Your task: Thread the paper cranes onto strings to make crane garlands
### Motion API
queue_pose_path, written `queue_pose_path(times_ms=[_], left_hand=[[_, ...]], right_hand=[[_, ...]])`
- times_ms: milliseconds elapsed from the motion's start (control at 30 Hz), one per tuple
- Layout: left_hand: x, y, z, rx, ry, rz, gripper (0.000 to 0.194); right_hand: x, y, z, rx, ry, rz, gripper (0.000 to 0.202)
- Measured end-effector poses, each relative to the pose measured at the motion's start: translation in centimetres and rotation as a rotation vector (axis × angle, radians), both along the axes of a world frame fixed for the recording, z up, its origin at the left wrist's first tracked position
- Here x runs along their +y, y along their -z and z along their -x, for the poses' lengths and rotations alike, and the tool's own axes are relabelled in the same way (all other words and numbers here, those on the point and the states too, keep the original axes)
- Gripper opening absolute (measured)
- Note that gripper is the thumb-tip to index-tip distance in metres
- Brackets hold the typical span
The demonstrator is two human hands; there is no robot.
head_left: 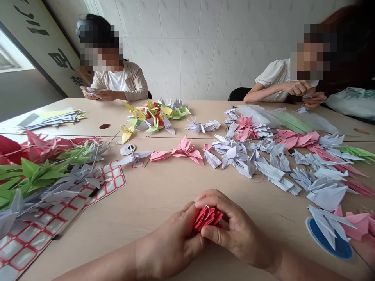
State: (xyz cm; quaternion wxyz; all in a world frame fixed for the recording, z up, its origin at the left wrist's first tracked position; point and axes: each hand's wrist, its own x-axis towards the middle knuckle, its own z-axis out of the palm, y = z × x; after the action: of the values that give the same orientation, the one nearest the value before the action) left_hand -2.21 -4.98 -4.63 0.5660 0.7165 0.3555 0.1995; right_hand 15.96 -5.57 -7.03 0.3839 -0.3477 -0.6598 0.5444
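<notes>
Between my two hands is a bundle of folded red paper, its pleated edges pressed together and a loop of white string on top. My left hand wraps its left side, and my right hand curls over the back and right with the thumb across the front. Both hands hold it just above the table. Much of the bundle is hidden by fingers. A needle-like thin dark line lies on the table to the right of my right hand.
Folded pale paper cranes and pink cranes spread across the table. At left, green cranes lie over red-bordered label sheets with a pen. A blue spool is at right. Two people sit opposite, handling paper.
</notes>
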Motion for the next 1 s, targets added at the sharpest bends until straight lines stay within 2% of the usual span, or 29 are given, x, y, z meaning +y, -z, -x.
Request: queue_pose_path(times_ms=[100, 233, 300, 367, 433, 667, 1000], left_hand=[[0.0, 0.4, 0.0, -0.048, -0.019, 0.123, 0.033], [0.4, 1.6, 0.1, -0.261, -0.196, 0.380, 0.068], [0.7, 1.8, 0.2, -0.341, -0.276, 0.441, 0.064], [0.8, 1.6, 0.1, -0.423, -0.313, 0.478, 0.043], [1.0, 1.2, 0.0, -0.495, -0.319, 0.517, 0.028], [1.2, 1.0, 0.1, -0.491, -0.298, 0.535, 0.020], [1.1, 1.0, 0.1, -0.461, -0.353, 0.514, 0.026]], right_hand=[[0.3, 0.0, 0.0, 0.076, 0.002, 0.055, 0.007], [1.1, 0.2, -0.2, 0.328, 0.120, 0.394, 0.014], [1.5, 0.5, -0.3, 0.455, 0.163, 0.546, 0.016], [1.7, 0.7, -0.4, 0.537, 0.162, 0.635, 0.017], [1.8, 0.8, -0.5, 0.579, 0.137, 0.673, 0.016], [1.5, 0.7, -0.6, 0.583, 0.081, 0.693, 0.013], [1.7, 0.7, -0.7, 0.584, 0.044, 0.676, 0.012]])
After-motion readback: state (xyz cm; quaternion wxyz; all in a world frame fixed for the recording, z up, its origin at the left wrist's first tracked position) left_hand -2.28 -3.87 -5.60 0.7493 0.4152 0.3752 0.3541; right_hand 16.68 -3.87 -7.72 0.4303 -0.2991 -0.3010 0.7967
